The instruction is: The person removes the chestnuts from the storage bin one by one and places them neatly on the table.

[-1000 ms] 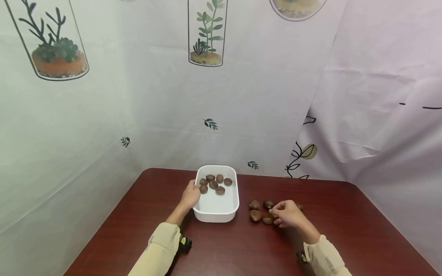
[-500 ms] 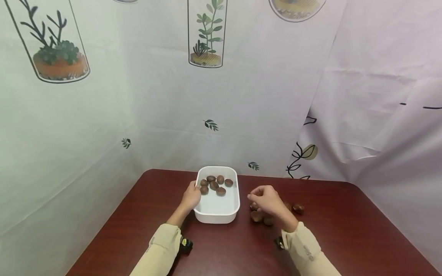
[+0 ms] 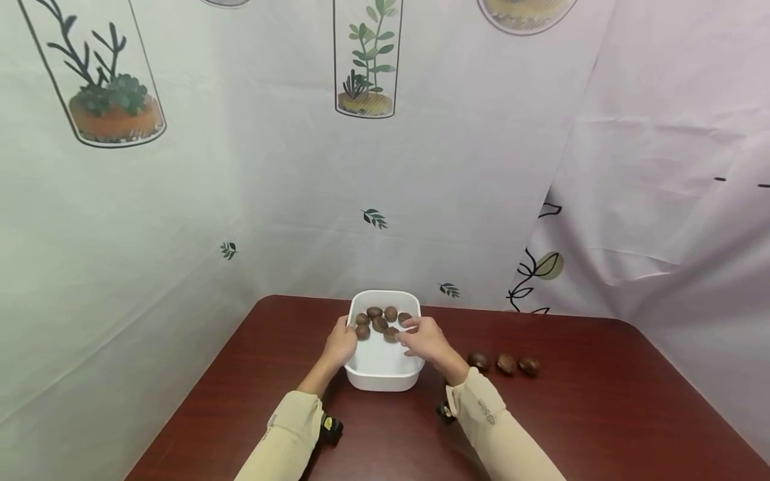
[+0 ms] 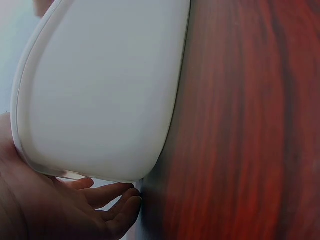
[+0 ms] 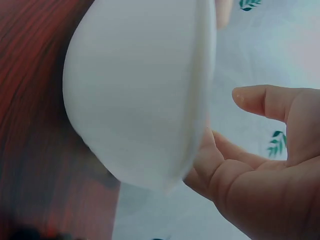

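Observation:
A white rectangular tray stands on the table with several brown chestnuts grouped toward its far end. My left hand grips its left rim, thumb over the edge. In the left wrist view that hand's fingers curl under the rim beside the tray wall. Over the right rim reaches my right hand, fingertips right at a chestnut. The right wrist view shows its thumb held well apart from the fingers, whose tips are hidden behind the tray wall.
A row of chestnuts lies on the dark red wooden table, right of the tray; my right forearm covers the spot beside them. Behind the table hangs a pale printed cloth. Both wrists wear small black devices.
My right hand has moved left from above the chestnuts on the table to inside the tray, and its fingers have spread. My left hand keeps its grip on the tray. The view has shifted slightly.

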Demonstrator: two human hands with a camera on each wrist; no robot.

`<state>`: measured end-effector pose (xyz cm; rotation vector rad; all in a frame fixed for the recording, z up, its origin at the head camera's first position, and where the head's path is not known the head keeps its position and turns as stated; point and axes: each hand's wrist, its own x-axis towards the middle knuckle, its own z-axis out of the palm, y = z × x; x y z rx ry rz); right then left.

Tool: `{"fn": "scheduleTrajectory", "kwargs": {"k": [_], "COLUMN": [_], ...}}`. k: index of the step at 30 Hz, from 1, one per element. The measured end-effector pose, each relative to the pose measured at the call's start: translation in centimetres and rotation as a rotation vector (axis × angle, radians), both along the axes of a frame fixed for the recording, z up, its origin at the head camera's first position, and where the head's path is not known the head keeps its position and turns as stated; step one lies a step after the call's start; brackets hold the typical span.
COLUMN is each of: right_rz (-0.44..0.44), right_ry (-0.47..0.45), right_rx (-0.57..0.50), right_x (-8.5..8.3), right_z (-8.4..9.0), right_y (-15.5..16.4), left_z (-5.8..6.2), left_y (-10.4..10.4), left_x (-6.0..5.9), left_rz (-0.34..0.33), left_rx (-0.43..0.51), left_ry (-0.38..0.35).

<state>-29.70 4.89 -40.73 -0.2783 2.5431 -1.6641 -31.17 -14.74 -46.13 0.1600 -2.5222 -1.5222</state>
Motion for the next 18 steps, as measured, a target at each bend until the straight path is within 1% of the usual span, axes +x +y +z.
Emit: {"fn": "scheduleTrajectory", "kwargs": {"k": [4, 7, 10, 14, 18], "right_rz": [-0.033, -0.063, -0.047, -0.013, -0.007], "right_ry": [0.020, 0.027, 0.028, -0.007, -0.071], "right_rx": [0.025, 0.038, 0.035, 0.043, 0.027], "right_x": [-0.7, -1.2, -1.5, -1.8, -2.1], "right_z": [-0.6, -0.9, -1.0, -1.1, -1.2], "right_y": [-0.7, -1.0, -1.4, -1.9, -2.3], "left_z": [0.1, 0.2, 0.3, 0.1, 0.0], "left_y": [0.2, 0.3, 0.2, 0.1, 0.0], "left_x": [0.0, 0.1, 0.0, 0.0, 0.0], "left_rz": [0.006, -0.004, -0.007, -0.002, -0.008], "left_rx": [0.016, 0.025, 0.023, 0.023, 0.019], "left_ry": [-0.007, -0.018, -0.009, 0.000, 0.001]}}
